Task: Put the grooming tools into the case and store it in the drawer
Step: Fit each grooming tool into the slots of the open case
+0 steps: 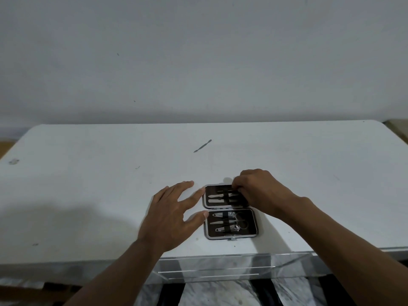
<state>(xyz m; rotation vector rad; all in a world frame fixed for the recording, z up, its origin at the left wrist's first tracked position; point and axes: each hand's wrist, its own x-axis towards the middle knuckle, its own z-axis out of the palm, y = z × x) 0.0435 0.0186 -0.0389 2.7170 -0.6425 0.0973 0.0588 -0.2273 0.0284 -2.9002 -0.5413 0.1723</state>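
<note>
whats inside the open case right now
Far half of the case: slim metal tools. Near half: clippers, scissors, a pointed tool. The right hand covers the far half's right end.

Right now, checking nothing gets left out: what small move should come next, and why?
Probably reach the right hand to the slim metal tool lying alone on the table beyond the open case: it looks like the one tool outside, so the case should not close yet.
</note>
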